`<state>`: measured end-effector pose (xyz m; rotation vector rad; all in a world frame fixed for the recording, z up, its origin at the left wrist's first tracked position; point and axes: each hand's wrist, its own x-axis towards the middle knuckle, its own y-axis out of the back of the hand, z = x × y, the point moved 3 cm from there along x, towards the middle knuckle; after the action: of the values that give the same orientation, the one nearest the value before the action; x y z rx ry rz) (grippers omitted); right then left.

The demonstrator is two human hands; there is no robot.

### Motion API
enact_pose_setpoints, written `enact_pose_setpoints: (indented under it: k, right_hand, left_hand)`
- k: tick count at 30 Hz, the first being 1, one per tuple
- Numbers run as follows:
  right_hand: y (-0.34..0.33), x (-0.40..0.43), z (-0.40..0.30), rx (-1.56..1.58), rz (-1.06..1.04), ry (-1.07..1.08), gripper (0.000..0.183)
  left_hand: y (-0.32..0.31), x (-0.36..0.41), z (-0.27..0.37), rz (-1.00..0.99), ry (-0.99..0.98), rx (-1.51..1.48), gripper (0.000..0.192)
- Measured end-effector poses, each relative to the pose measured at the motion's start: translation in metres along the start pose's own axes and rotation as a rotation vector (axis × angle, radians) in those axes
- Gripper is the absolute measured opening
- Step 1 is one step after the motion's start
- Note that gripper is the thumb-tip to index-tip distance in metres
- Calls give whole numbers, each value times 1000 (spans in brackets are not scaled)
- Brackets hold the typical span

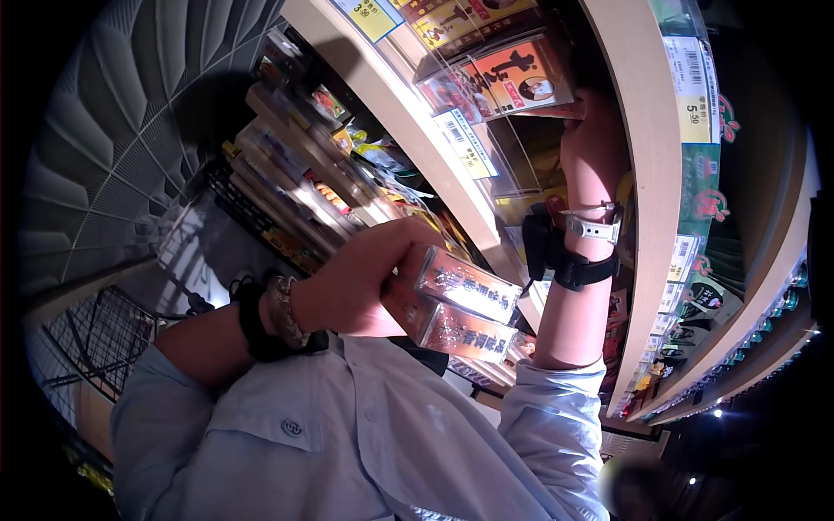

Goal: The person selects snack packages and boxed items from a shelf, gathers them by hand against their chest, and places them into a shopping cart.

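Note:
My left hand (pixel 365 280) grips two small orange boxes (pixel 466 312) in shiny clear wrap, stacked one on the other, in front of my chest. My right hand (pixel 589 130) reaches into a shelf compartment. It touches the rear edge of an orange printed packet box (pixel 515 78), which stands behind a clear plastic front guard (pixel 482 137). Most of my right fingers are hidden behind that box and in shadow, so their grip does not show. Yellow boxes (pixel 443 26) stand beside it on the same shelf.
Price tags (pixel 466 143) line the pale shelf edge (pixel 391 84). Another shelf board (pixel 651 195) curves close past my right arm. Lower shelves (pixel 313 176) hold packaged goods. A wire basket (pixel 98 338) is at lower left. A person's blurred head (pixel 635 485) shows at lower right.

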<state>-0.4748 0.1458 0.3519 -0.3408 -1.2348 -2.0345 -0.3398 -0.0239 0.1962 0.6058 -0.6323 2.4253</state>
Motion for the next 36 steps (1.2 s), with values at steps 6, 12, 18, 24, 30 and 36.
enact_pose_setpoints:
  k: [6, 12, 18, 24, 30, 36]
  right_hand:
    - [50, -16, -34, 79, -166, 119, 25]
    - [68, -41, -40, 359, -57, 2, 33]
    - [110, -74, -45, 441, 374, 167, 48]
    - [146, -78, -67, 670, 45, 327, 41]
    - [113, -64, -81, 1344, -178, 59, 34]
    - [47, -44, -50, 959, 99, -379, 51]
  left_hand:
    - [5, 3, 6, -16, -61, 153, 57]
    - [11, 8, 15, -24, -117, 163, 59]
    - [21, 7, 25, 64, -164, 300, 51]
    - [20, 12, 64, -29, -303, 637, 38]
    - [13, 7, 48, -191, -199, 396, 38]
    - [17, -9, 27, -145, -1, -129, 76]
